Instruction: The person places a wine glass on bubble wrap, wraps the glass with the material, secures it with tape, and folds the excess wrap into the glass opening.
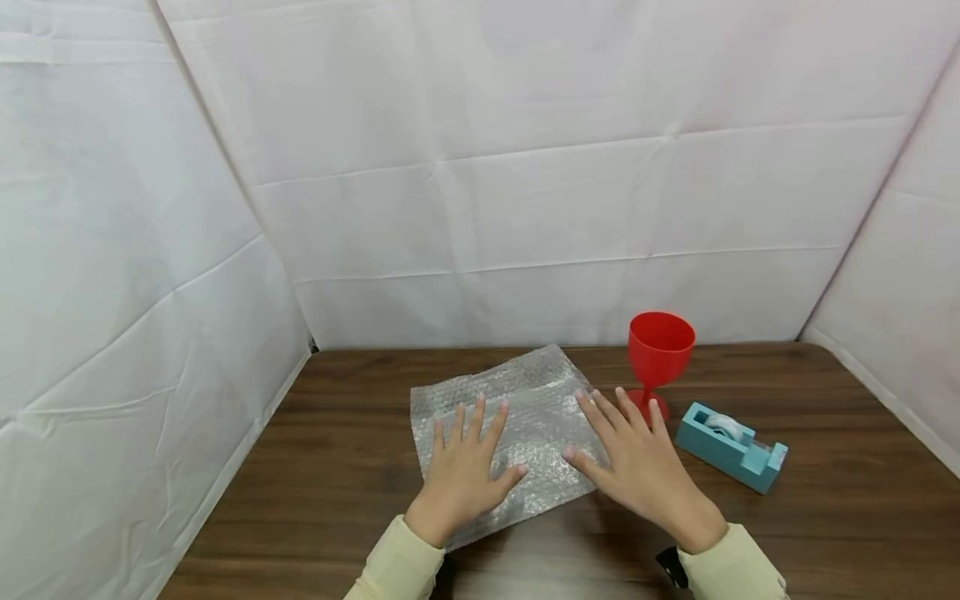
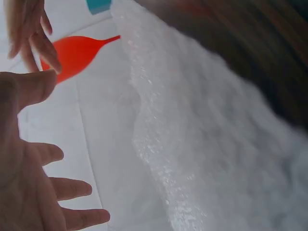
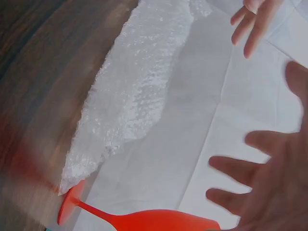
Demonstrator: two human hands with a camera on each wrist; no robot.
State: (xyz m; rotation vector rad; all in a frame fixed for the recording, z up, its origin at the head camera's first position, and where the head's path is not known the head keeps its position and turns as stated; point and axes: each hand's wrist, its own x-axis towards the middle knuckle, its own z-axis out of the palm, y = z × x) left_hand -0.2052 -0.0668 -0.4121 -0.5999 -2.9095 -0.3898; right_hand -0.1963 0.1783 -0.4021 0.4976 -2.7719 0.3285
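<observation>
A sheet of clear bubble wrap point(image 1: 525, 433) lies on the dark wooden table, slightly askew. Over its left part my left hand point(image 1: 465, 479) hovers with fingers spread, holding nothing. My right hand point(image 1: 637, 462) is likewise spread and holds nothing, above the sheet's right edge. Both wrist views show a gap between the palms and the bubble wrap point(image 3: 130, 82). Just beyond the right fingertips stands a red plastic goblet point(image 1: 660, 350), upright, its base partly hidden by that hand. To its right sits a teal tape dispenser point(image 1: 727, 450) with a roll of clear tape.
White cloth walls point(image 1: 480, 208) enclose the table at the back and both sides. The wooden tabletop point(image 1: 315, 467) runs up to the back cloth. A corner of the teal dispenser point(image 2: 98, 5) shows at the top of the left wrist view.
</observation>
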